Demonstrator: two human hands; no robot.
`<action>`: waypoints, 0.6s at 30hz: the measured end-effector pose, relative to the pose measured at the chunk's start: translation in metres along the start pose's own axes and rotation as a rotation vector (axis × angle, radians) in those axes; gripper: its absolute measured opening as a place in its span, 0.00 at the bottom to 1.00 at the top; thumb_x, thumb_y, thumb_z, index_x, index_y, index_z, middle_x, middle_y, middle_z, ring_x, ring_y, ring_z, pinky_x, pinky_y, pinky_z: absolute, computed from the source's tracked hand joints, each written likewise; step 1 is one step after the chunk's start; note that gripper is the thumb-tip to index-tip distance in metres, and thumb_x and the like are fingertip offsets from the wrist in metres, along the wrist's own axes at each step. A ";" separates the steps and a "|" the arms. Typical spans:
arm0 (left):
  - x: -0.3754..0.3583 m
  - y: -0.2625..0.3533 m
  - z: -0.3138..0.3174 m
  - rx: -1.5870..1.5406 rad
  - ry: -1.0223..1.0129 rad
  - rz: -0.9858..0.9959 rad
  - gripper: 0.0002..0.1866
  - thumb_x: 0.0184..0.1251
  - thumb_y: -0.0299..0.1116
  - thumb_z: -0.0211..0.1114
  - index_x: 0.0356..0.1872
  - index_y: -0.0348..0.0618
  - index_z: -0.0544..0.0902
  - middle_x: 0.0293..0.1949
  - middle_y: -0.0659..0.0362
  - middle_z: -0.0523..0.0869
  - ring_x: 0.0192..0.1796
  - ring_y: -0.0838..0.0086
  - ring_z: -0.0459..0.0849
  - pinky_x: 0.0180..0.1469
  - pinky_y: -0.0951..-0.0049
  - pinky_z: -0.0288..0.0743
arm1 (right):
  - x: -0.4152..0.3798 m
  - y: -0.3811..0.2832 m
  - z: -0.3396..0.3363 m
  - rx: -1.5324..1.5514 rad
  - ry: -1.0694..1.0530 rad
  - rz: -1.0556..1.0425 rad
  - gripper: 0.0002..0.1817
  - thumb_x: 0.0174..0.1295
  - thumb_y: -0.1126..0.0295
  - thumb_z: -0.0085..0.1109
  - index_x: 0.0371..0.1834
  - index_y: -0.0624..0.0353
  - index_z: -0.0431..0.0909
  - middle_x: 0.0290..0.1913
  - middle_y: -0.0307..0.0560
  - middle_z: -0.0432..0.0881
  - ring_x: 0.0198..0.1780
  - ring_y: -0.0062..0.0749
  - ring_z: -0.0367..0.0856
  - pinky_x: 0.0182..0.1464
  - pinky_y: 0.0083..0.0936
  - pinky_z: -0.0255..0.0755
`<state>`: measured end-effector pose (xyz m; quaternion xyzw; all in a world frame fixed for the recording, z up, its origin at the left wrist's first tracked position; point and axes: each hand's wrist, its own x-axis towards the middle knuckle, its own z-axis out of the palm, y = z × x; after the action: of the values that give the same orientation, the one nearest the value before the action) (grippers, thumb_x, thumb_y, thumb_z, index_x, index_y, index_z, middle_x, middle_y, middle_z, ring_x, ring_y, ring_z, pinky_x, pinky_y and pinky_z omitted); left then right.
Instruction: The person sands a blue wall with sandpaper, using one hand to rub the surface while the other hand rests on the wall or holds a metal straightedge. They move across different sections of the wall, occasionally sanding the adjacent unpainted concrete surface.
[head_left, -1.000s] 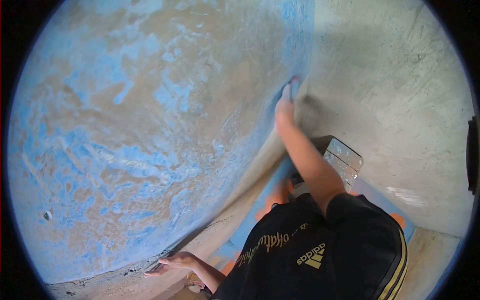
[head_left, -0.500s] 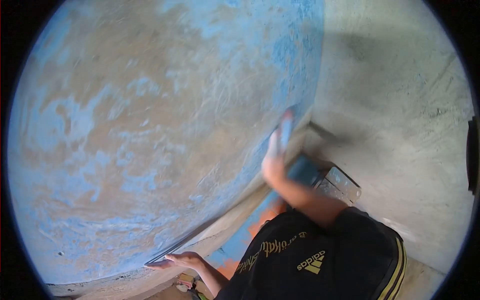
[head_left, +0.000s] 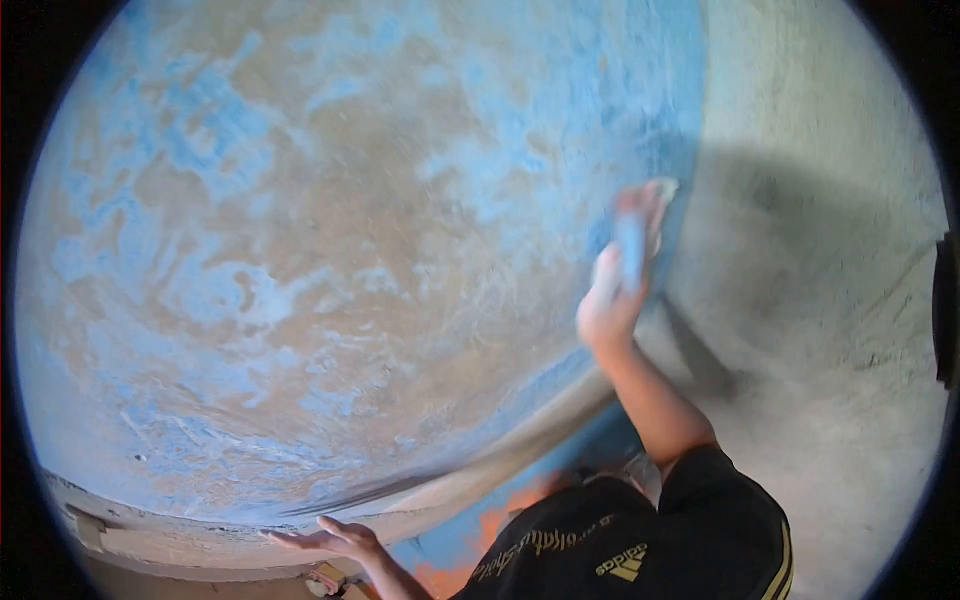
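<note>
Right hand (head_left: 612, 300) has swung back up from low by the floor, gripping a scraper (head_left: 633, 245) against the blue wall (head_left: 330, 250) near the corner; left hand (head_left: 325, 540) stays flat, open, on the ledge (head_left: 180, 545).

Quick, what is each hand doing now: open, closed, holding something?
Left hand: open, flat against the wall's base.
Right hand: closed on a blue scraper.

A blue scraping tool (head_left: 632, 250), blurred, stands near upright against the patchy blue-and-tan wall (head_left: 330, 250) by its corner.
</note>
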<state>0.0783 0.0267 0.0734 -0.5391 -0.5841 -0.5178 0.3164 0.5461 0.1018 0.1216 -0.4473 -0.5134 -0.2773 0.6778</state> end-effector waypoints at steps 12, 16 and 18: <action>0.163 -0.018 -0.043 0.213 0.152 0.433 0.38 0.81 0.63 0.45 0.78 0.44 0.66 0.81 0.41 0.60 0.83 0.39 0.49 0.79 0.32 0.42 | 0.081 -0.065 0.001 -0.048 -0.230 -0.323 0.23 0.78 0.57 0.46 0.70 0.49 0.80 0.79 0.53 0.69 0.83 0.62 0.52 0.82 0.58 0.45; 0.223 -0.030 -0.062 0.222 0.178 0.508 0.36 0.80 0.61 0.47 0.78 0.48 0.68 0.81 0.44 0.60 0.84 0.41 0.48 0.80 0.36 0.41 | 0.132 -0.052 0.007 0.020 0.037 -0.134 0.24 0.74 0.48 0.54 0.70 0.34 0.80 0.79 0.47 0.70 0.84 0.56 0.53 0.80 0.63 0.46; 0.259 -0.037 -0.074 0.234 0.207 0.549 0.34 0.81 0.60 0.47 0.78 0.50 0.69 0.82 0.47 0.60 0.85 0.44 0.47 0.80 0.39 0.40 | 0.152 -0.080 0.018 -0.029 0.050 -0.201 0.25 0.72 0.48 0.57 0.71 0.31 0.79 0.80 0.45 0.69 0.83 0.53 0.55 0.80 0.63 0.48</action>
<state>-0.0275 0.0389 0.3236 -0.5809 -0.4370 -0.3947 0.5619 0.5197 0.0947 0.2923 -0.3961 -0.5348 -0.3624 0.6525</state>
